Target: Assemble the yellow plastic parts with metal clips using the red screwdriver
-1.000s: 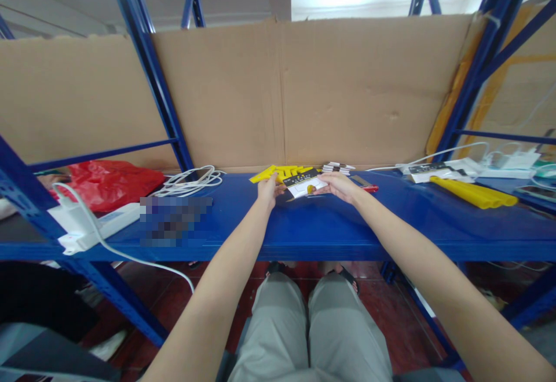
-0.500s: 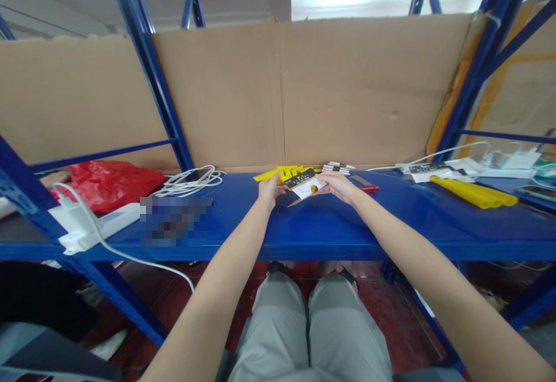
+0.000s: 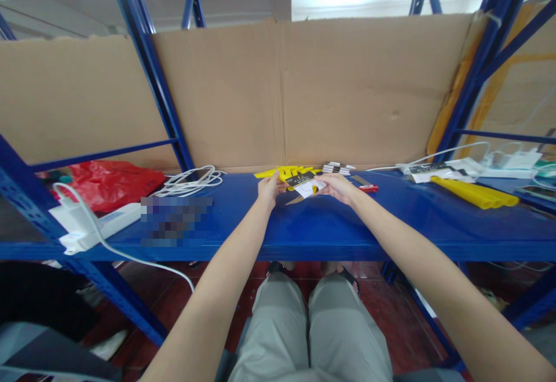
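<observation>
Between my two hands is a black-and-white printed packaging card with a small yellow patch near its right side and a pointed brown flap below. My left hand pinches its left edge, fingers closed. The right edge is gripped by my right hand, with thumb and fingers on it. Just behind the card lie several flat yellow pieces. A small stack of white-and-dark cards sits beyond my right hand, and a red-handled tool lies to its right.
The blue shelf is backed by cardboard. On the left are a red plastic bag, coiled white cable and a power strip. Yellow tubes and a packaged item lie on the right.
The card has tilted slightly in my hands, its printed face looking flatter and lower. Both hands have hardly moved.
</observation>
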Demonstrator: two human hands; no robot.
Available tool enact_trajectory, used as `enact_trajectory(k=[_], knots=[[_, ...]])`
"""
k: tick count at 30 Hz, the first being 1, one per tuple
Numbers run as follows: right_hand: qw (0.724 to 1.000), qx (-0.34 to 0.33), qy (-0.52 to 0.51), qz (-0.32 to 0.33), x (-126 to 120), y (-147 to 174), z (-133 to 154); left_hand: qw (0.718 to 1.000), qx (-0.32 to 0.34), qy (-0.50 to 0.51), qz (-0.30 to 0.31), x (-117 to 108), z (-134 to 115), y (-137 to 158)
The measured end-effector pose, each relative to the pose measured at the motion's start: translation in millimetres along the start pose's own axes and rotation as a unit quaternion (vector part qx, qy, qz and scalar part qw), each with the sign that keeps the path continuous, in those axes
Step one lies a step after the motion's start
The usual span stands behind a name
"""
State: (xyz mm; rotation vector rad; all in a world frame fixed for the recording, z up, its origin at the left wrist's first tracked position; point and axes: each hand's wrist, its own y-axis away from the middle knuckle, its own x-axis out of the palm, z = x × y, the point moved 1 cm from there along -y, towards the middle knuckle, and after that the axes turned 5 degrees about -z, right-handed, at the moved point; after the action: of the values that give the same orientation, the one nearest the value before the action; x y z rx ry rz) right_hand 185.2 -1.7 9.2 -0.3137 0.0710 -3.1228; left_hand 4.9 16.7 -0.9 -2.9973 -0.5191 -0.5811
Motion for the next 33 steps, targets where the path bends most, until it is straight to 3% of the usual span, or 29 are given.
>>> enact_trajectory(k=[11,22,33], knots=[[0.998,-0.029,-0.003,-0.056,0,-3,-4,0.993,-0.046,0.028,0.102,3,7,-2],[0.996,-0.044,-0.011,-0.073,4,-4,-6,0.985,-0.098,-0.023,0.138,7,7,-4],[0.994,-0.043,-0.035,-0.095,5,-6,-9,0.993,-0.070,-0.010,0.100,6,10,-6]])
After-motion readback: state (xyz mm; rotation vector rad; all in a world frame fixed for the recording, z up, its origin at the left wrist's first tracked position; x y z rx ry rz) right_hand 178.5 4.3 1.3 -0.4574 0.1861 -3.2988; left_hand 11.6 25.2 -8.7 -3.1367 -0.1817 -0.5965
